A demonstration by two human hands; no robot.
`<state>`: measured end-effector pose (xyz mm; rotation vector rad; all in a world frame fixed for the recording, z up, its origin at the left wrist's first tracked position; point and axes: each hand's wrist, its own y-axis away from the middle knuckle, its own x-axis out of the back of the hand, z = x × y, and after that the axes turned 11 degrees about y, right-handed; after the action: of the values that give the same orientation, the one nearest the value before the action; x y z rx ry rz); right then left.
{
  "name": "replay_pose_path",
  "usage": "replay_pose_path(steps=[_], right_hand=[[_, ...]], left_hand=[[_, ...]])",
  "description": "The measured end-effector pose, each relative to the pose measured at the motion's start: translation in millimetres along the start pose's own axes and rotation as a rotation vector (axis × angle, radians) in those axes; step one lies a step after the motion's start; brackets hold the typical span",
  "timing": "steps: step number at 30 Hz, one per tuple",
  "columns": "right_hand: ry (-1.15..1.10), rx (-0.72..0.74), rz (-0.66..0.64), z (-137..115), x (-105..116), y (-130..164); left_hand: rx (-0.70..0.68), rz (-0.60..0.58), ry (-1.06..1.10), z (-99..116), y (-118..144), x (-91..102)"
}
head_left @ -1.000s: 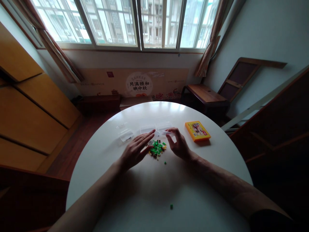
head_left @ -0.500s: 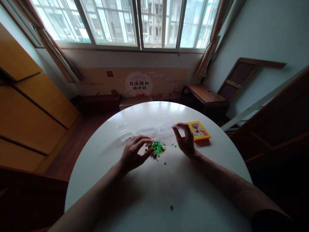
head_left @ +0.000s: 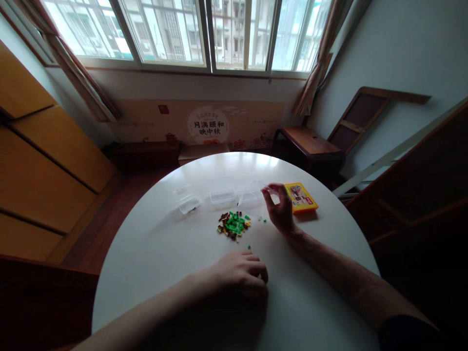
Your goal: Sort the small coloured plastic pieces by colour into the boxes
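A small pile of green, brown and yellow toy bricks (head_left: pixel 234 224) lies in the middle of the round white table (head_left: pixel 164 253). My left hand (head_left: pixel 239 275) rests knuckles up on the table in front of the pile, fingers curled under; anything beneath it is hidden. One loose green brick (head_left: pixel 249 247) sits just beyond it. My right hand (head_left: pixel 280 209) is right of the pile, thumb and forefinger pinched on the raised lid edge of a clear plastic box (head_left: pixel 250 195). A few tiny pieces (head_left: pixel 262 220) lie beside that hand.
Two more clear plastic boxes (head_left: pixel 222 195) (head_left: pixel 188 204) stand behind the pile. An orange-yellow flat box (head_left: pixel 300 197) lies right of my right hand. A wooden bench (head_left: pixel 310 141) and cabinets (head_left: pixel 47 170) surround the table, with windows behind.
My left hand has pulled back from the brick pile toward me and now lies curled near the table's front. The right hand stayed by the clear box, pinching its lid.
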<state>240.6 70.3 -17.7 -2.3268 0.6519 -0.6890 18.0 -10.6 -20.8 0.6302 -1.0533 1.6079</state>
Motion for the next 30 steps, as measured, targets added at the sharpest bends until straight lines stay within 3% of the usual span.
replay_pose_path(steps=[4, 9, 14, 19, 24, 30], right_hand=[[0.021, -0.003, 0.0, -2, 2, -3], [0.075, -0.01, -0.01, 1, 13, -22], [0.123, 0.037, -0.125, 14, 39, -62], [0.245, 0.256, -0.367, 34, 56, -100], [0.359, 0.37, -0.467, 48, 48, -114], [0.482, 0.437, -0.486, 53, 38, -117]], left_hand=[[0.052, 0.065, -0.125, -7, 3, 4.5], [0.143, 0.273, -0.338, -17, 13, 26.2], [0.281, 0.361, -0.411, -17, 22, 39.9], [0.357, 0.49, -0.364, -14, 22, 47.9], [0.51, 0.598, -0.445, -17, 33, 63.9], [0.668, 0.659, -0.509, -20, 47, 78.6]])
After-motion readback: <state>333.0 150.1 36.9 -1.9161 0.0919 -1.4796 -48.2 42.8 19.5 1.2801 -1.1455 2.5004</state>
